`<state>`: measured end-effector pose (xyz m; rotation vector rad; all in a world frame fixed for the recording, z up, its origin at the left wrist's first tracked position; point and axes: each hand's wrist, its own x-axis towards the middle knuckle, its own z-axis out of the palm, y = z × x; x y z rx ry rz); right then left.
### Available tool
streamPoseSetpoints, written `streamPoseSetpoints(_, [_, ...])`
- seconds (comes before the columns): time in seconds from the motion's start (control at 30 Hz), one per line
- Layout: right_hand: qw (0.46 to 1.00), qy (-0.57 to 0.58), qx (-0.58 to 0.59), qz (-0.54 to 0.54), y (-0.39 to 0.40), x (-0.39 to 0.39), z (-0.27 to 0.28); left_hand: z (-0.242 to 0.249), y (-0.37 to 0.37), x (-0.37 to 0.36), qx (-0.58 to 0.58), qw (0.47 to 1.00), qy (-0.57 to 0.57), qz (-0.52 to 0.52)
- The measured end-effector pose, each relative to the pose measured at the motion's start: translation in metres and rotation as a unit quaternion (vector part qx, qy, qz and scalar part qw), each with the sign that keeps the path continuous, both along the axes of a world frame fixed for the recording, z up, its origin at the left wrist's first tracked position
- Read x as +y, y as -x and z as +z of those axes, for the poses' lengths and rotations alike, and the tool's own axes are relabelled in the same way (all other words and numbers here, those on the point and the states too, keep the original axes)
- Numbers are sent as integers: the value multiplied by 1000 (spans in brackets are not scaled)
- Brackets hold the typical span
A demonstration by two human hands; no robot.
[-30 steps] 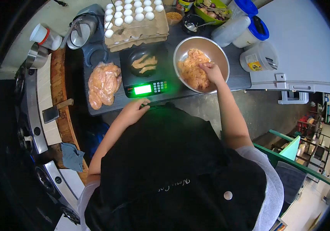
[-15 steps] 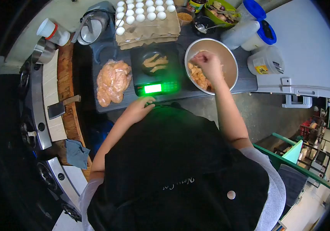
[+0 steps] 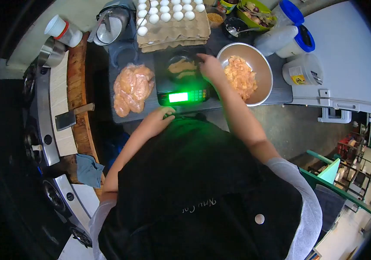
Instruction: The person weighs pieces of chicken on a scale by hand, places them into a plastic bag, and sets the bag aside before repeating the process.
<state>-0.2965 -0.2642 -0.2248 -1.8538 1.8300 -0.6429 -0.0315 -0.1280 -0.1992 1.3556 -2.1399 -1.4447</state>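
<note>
A black digital scale (image 3: 184,97) with a lit green display stands on the dark table. Strips of pale meat (image 3: 182,67) lie in a dark dish on it. My right hand (image 3: 211,67) is at the dish's right edge, fingers closed; whatever they may hold is hidden. Right of it, a metal bowl (image 3: 265,78) contains chopped meat (image 3: 240,77). My left hand (image 3: 160,120) rests at the table's front edge below the scale, fingers slightly curled and apart, holding nothing visible. A plastic bag of raw meat (image 3: 132,90) lies left of the scale.
Egg trays (image 3: 174,32) stand behind the scale. A green bowl (image 3: 254,16), a black bowl (image 3: 234,27) and lidded plastic containers (image 3: 302,41) are at the back right. A cleaver (image 3: 66,120) lies on the wooden counter (image 3: 76,78) at left, near the stove.
My right hand has moved left from above the metal bowl to the dish on the scale. The view has shifted slightly. My left hand has stayed by the table edge.
</note>
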Motion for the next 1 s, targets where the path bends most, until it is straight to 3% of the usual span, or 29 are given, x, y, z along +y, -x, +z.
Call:
streamPoseSetpoints(0.07, [996, 57, 15, -63, 32, 2, -1, -7, 0, 2, -12, 1000, 6, -1])
streamPoseSetpoints(0.13, [994, 26, 19, -106, 60, 18, 26, -5, 2, 4, -5, 1000, -3, 2])
streamPoseSetpoints(0.27, [990, 17, 65, -128, 135, 37, 15, -7, 11, 4, 9, 1000, 2, -4])
streamPoseSetpoints(0.33, [974, -163, 126, -96, 160, 47, 9, -1, 19, 3, 9, 1000, -2, -6])
streamPoseSetpoints(0.37, [978, -179, 84, -69, 176, 52, -11, 1, 22, 3, 6, 1000, -5, -6])
streamPoseSetpoints(0.47, [963, -266, 27, -28, 169, 73, -12, 0, 33, 4, 14, 1000, -5, -8])
streamPoseSetpoints(0.67, [964, -254, 78, -29, 139, 83, -35, -5, 53, 9, 6, 1000, 4, -16])
streamPoseSetpoints(0.77, [966, -195, 171, 11, 127, 77, -28, 0, 62, 13, 6, 1000, -20, 5])
streamPoseSetpoints(0.83, [957, -172, 229, -37, 119, 76, -20, -2, 64, 13, 13, 1000, -18, 5])
streamPoseSetpoints(0.97, [962, -203, 180, 14, 140, 68, -30, -3, 66, 18, 17, 1000, 5, 7])
streamPoseSetpoints(1.0, [964, -244, 102, 2, 138, 71, -15, -4, 65, 19, 16, 1000, 5, 9])
